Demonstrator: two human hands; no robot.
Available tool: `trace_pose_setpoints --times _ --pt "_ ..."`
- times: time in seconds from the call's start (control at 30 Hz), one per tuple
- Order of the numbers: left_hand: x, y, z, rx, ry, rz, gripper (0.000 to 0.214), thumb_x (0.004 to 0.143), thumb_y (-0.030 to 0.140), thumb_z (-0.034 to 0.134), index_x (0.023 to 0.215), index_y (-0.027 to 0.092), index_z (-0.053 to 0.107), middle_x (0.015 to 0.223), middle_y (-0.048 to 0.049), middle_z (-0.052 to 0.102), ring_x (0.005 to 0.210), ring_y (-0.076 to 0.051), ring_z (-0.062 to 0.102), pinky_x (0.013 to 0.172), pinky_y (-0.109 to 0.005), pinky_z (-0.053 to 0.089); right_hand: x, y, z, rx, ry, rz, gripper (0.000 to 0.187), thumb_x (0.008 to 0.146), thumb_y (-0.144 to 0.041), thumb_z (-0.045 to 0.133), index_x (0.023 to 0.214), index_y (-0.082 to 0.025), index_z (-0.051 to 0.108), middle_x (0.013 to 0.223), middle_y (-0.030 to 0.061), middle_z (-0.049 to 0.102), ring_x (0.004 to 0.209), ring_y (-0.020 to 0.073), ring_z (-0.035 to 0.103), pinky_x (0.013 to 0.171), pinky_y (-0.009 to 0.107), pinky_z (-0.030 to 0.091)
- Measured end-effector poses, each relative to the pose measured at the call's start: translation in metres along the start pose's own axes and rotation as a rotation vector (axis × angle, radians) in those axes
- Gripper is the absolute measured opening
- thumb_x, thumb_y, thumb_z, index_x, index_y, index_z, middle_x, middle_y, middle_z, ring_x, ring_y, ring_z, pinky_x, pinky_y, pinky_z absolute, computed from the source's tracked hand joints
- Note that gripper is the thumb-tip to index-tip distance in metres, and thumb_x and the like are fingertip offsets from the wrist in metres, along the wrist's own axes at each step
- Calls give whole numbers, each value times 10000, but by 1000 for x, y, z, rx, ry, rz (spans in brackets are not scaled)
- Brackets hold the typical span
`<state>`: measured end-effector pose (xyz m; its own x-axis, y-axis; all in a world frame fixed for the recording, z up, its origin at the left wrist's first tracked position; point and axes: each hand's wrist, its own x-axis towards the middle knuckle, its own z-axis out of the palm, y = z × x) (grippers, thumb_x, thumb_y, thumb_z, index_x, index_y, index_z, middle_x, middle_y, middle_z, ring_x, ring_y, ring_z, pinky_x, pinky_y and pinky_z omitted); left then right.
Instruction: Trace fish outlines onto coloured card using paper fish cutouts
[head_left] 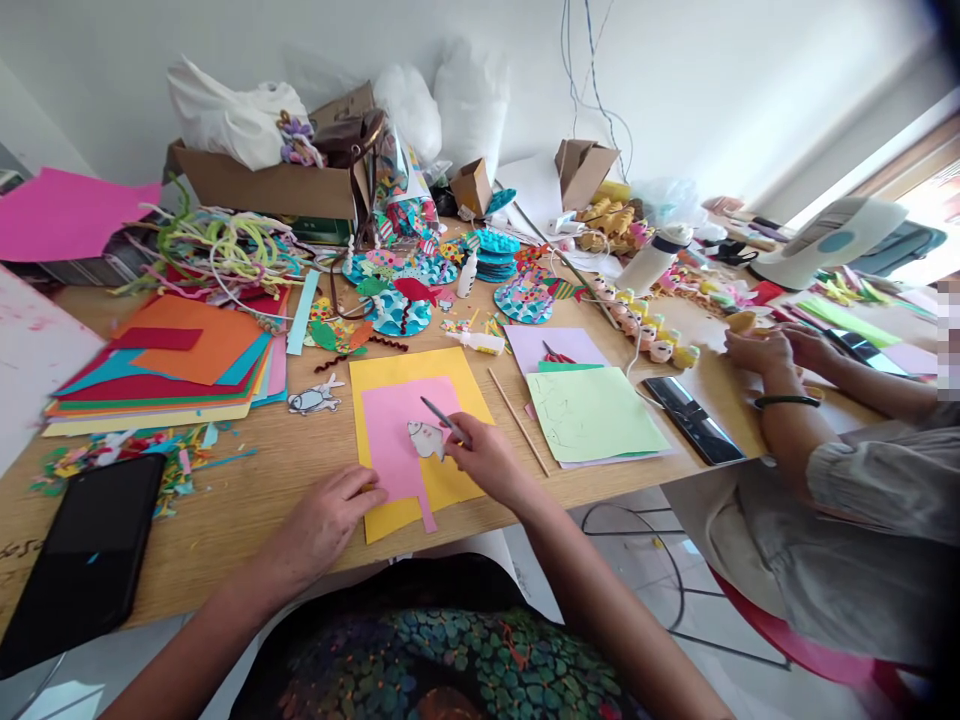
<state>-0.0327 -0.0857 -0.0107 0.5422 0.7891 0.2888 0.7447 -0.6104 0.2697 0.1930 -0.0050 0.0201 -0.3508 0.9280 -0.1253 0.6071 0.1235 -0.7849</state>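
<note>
My right hand [484, 455] is closed around a grey pen [444, 418], which points up and to the left. A small white paper fish cut-out [426, 441] lies by its fingertips, over the pink paper; whether the fingers also pinch its tail I cannot tell. The pink paper [390, 420], with a piece cut away at its lower edge, rests on a larger yellow sheet [472, 385]. My left hand [330, 520] lies with its fingers extended on the lower left edge of these papers. Left of the yellow sheet lies another fish cut-out [315, 398].
Stacked coloured paper [187, 345], paper scraps [180, 460] and a black tablet [82, 550] lie left. A wooden stick [519, 420], green paper [596, 415] and phone [694, 420] lie right. A co-worker's hands [772, 350] are farther right. Craft pieces and glue bottles [480, 343] stand behind.
</note>
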Motion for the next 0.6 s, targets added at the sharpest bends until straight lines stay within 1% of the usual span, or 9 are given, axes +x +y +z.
trace_pose_setpoints --times 0.13,0.27,0.4,0.5,0.6 --pt "2 3 0 28 13 22 410 847 59 277 917 192 658 958 -88 629 900 -182 581 765 -304 506 11 1 -20 -22 -56 -30 241 733 -124 464 901 -183 628 621 -18 540 549 86 442 510 184 297" --pt "2 2 -2 2 8 -9 403 831 52 296 926 197 659 980 -86 627 921 -182 578 783 -309 511 18 -3 -26 -33 -74 -10 230 725 -108 454 821 -180 650 577 -27 499 539 82 425 496 181 274" --pt "0 -7 -9 4 15 -87 367 848 101 318 994 201 639 1020 -72 633 967 -175 578 859 -325 497 26 -4 -20 -13 -90 -25 196 721 -112 467 784 -170 643 569 -28 491 531 79 419 490 182 270" --pt "0 -16 -16 3 56 -195 328 878 198 329 1028 209 620 1034 -67 638 962 -178 594 860 -327 504 32 -5 -12 35 -115 -44 164 714 -116 488 770 -170 632 570 -30 504 529 77 429 499 181 290" --pt "4 -19 -20 -39 66 -309 315 876 247 350 1087 211 580 1060 -65 633 988 -184 593 865 -331 503 34 -8 -4 50 -135 -49 142 704 -124 504 750 -171 630 571 -33 519 532 78 446 515 185 311"
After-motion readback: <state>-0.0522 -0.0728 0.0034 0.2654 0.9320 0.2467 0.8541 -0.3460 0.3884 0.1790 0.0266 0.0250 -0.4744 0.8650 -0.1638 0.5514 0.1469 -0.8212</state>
